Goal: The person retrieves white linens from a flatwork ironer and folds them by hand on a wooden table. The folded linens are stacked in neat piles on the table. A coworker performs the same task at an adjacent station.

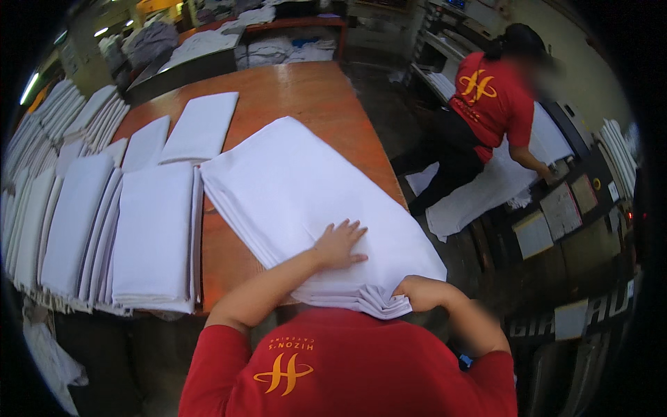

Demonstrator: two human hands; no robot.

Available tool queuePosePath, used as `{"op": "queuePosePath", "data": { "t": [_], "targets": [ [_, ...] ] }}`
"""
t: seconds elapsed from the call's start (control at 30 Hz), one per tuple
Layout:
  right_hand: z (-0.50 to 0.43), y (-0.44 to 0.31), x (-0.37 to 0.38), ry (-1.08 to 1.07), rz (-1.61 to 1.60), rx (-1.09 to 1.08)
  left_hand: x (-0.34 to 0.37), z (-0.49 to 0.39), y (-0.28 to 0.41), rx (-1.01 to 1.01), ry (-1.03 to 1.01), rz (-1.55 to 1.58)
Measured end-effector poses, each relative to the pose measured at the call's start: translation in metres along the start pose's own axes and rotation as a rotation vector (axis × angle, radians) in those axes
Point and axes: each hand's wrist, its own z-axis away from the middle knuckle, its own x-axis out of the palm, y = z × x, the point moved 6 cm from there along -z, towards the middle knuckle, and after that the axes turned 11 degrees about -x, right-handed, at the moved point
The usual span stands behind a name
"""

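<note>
A large folded white cloth (307,177), in several layers, lies slantwise over the near right part of an orange-brown wooden table (297,88). My left hand (341,245) rests palm down on its upper face, fingers spread, gripping nothing. At the cloth's near edge my right hand (422,293) is closed on the gathered layers, which bunch into pleats beside the fingers. The cloth's near edge reaches my red shirt, and its right corner extends beyond the table's side. Left of it stands a stack of folded white cloths (153,234).
More folded cloth stacks (78,224) fill the table's left side; a smaller folded cloth (200,127) lies behind. At right a co-worker in a red shirt (492,99) bends over a long white cloth (469,203) at a dark machine (589,193). Linens (203,47) lie beyond the table.
</note>
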Motion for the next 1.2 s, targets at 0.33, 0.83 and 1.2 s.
{"op": "queuePosePath", "data": {
  "t": [0.33,0.83,1.2],
  "targets": [
    [0.03,0.0,0.021,0.248,-0.046,0.05,-0.026,-0.026,-0.155,-0.615,0.239,-0.241],
    [-0.088,0.09,-0.12,-0.068,0.188,0.166,0.024,0.104,-0.043,-0.206,-0.112,0.567],
    [-0.222,-0.154,-0.203,0.792,0.596,-0.746,0.048,0.174,-0.141,-0.992,0.623,1.337]
  ]
}}
